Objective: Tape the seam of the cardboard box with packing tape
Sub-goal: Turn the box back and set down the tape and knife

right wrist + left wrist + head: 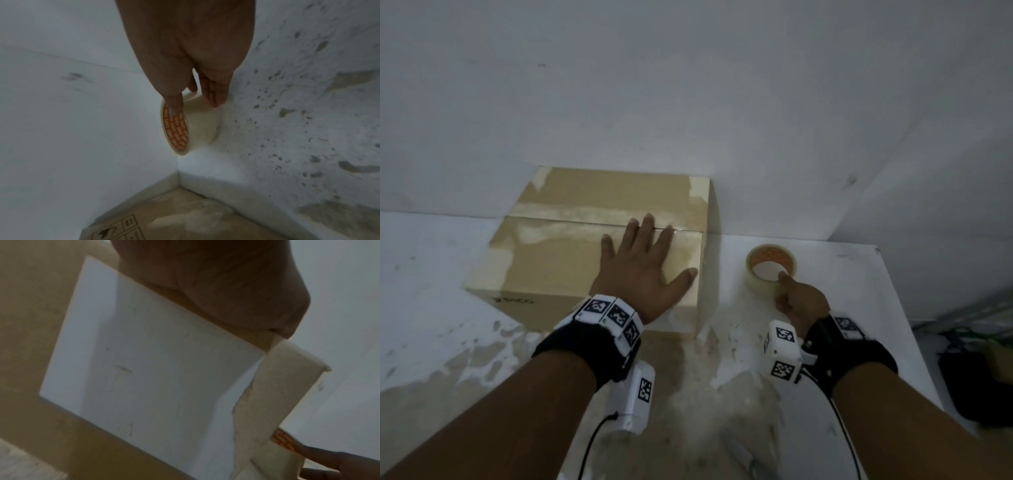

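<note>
Table (pixel 431 291): white painted top, paint worn off in mottled brown patches near the front edge, pushed into a corner of plain white walls.

Cardboard box (pixel 551 270): plain brown rectangular carton, sits on the table with its back against the wall. Top flaps closed, seam (pixel 571 221) runs side to side across the lid. Pale torn patches along the seam and at the corners where the paper skin has been stripped. Small printed logo on the front face, handling symbols printed on one side in the right wrist view. A short glossy stretch lies over the seam at the box's right end; can't tell whether it's tape.

Left hand (pixel 645 270): flat on the box lid, right half, palm down, fingers straight and spread, fingertips reaching the seam, thumb pointing towards the box's right edge. Holding nothing, just pressing.

Right hand (pixel 799 303): to the right of the box, just above the tabletop. Thumb hooked inside the core, other fingers curled round the outer rim, pinching the roll.

Tape roll (pixel 771 269): clear packing tape on a ring-shaped core with orange print inside, lying flat on the table just right of the box, apart from it.

Dark bag (pixel 976 377) on the floor beyond the table's right edge, well away from the box.
</note>
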The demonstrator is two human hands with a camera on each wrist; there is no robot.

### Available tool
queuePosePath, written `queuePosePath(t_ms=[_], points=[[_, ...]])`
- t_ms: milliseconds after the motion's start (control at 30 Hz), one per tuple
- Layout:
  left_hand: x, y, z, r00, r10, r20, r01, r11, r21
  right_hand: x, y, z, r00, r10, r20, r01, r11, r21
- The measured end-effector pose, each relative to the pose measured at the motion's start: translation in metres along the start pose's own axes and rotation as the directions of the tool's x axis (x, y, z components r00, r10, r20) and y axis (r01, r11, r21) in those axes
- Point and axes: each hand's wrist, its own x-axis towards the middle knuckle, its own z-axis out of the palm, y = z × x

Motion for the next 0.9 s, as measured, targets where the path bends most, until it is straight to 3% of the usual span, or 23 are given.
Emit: queuePosePath(t_ms=[67, 200, 300, 400, 500, 600, 767, 900], points=[[0.0, 0.0, 0.0, 1.0, -0.002, -0.002, 0.002, 1.0, 0.004, 0.009, 0.002, 0.003, 0.998, 0.025, 0.051, -0.022, 0.999, -0.045], [0.001, 0.001, 0.001, 1.0, -0.004, 0.004, 0.004, 1.0, 0.011, 0.012, 0.006, 0.009, 0.999, 0.007, 0.039, -0.003, 0.995, -0.103], [0.001, 0.001, 0.001, 1.0, -0.006, -0.001, 0.006, 1.0, 0.011, -0.009, -0.002, 0.009, 0.999, -0.035, 0.023, 0.038, 0.987, -0.154], [0.0, 0.001, 0.0, 1.0, -0.006, -0.002, 0.006, 1.0, 0.017, -0.045, -0.003, -0.004, 0.991, -0.123, 0.055, 0.134, 0.941, -0.312], [-0.001, 0.001, 0.0, 1.0, 0.003, -0.017, -0.002, 1.0, 0.02, -0.089, 0.015, -0.026, 0.933, -0.196, 0.303, 0.346, 0.724, -0.597], [-0.003, 0.001, 0.0, 0.998, 0.015, -0.059, -0.015, 1.0, -0.001, -0.131, 0.045, -0.05, 0.864, -0.004, 0.504, 0.443, 0.482, -0.756], [-0.008, 0.002, -0.001, 0.985, 0.056, -0.165, -0.062, 0.998, -0.033, -0.166, 0.078, -0.084, 0.85, 0.247, 0.465, 0.432, 0.177, -0.884], [-0.012, 0.001, -0.003, 0.985, 0.064, -0.159, -0.071, 0.997, -0.039, -0.185, 0.09, -0.098, 0.843, 0.376, 0.384, 0.423, -0.025, -0.906]])
